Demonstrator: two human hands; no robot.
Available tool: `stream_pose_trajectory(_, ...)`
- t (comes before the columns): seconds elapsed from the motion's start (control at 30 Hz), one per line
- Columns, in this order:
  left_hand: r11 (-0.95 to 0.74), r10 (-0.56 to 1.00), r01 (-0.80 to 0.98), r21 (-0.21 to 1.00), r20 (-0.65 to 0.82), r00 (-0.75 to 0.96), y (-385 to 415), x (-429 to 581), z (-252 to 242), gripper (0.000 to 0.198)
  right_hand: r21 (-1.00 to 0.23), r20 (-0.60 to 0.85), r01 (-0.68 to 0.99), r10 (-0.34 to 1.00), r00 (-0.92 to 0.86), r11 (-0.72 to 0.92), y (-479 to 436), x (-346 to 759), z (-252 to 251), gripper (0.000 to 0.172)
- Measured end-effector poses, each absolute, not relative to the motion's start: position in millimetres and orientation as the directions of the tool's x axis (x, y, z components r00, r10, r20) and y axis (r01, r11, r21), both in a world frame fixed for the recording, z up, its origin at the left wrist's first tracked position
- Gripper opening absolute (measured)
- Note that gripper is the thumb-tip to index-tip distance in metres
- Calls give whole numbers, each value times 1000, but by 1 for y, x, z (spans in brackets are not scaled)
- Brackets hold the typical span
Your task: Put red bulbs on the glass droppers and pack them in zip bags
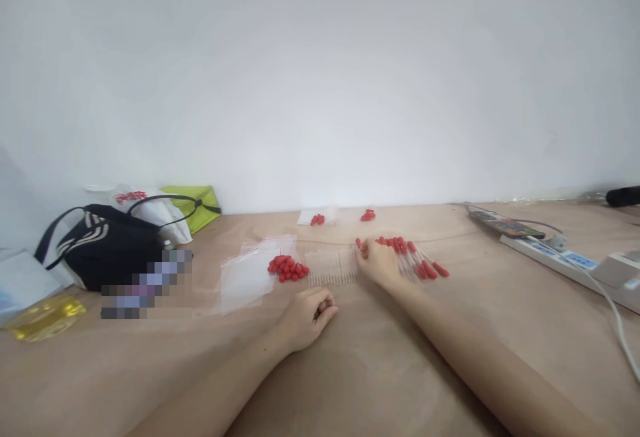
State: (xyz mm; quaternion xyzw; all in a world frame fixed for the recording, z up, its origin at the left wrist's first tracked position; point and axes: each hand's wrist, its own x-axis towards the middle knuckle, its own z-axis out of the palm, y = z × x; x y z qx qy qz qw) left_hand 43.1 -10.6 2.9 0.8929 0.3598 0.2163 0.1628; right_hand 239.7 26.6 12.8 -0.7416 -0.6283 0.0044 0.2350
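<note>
My left hand [306, 317] rests on the tan table [410, 357] in a loose fist, just in front of a row of clear glass tubes [331, 267]. Whether it holds anything is hidden. My right hand [379, 262] reaches forward between the clear tubes and a row of finished droppers with red rubber bulbs [417, 260]. Its fingers are curled at the near end of that row, touching the droppers. A small heap of loose red bulbs [287, 268] lies left of the clear tubes.
Clear zip bags [247, 275] lie left of the bulbs. Two small clusters of red bulbs [367, 215] sit near the wall. A black handbag [107, 243], white and green bags are at the left; a phone [507, 227] and power strip [565, 258] with cables at the right.
</note>
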Motion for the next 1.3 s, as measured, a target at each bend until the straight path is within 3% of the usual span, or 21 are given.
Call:
stream_pose_trajectory(0.47,-696,705,564,444,275,653,-10,43,4,10,-291,164,942,962,219,-165,33,233,10,24)
stream_pose_trajectory(0.63,-706,697,557,437,293,654,-12,42,1,15,-302,46,920,960,276,-250,44,224,21,24)
stream_pose_trajectory(0.77,-750,659,524,404,381,649,-15,41,1,15,-318,-60,898,952,300,-303,57,221,26,20)
stream_pose_trajectory(0.87,-718,688,589,371,509,517,-1,28,10,14,-341,-80,889,952,297,-306,62,223,26,19)
stream_pose_trajectory(1.0,-488,797,782,388,563,218,35,-7,27,12,-389,-12,889,966,259,-244,50,231,28,21)
stream_pose_trajectory(1.13,-416,848,818,397,495,191,56,-31,28,18,-429,99,894,977,191,-131,18,247,26,29)
stream_pose_trajectory(1.2,-410,858,817,406,475,195,59,-32,23,19,-449,196,892,967,163,-59,-1,259,17,20)
stream_pose_trajectory(1.3,-387,856,816,429,496,146,58,-26,17,18,-518,443,836,893,84,179,-25,275,-3,13)
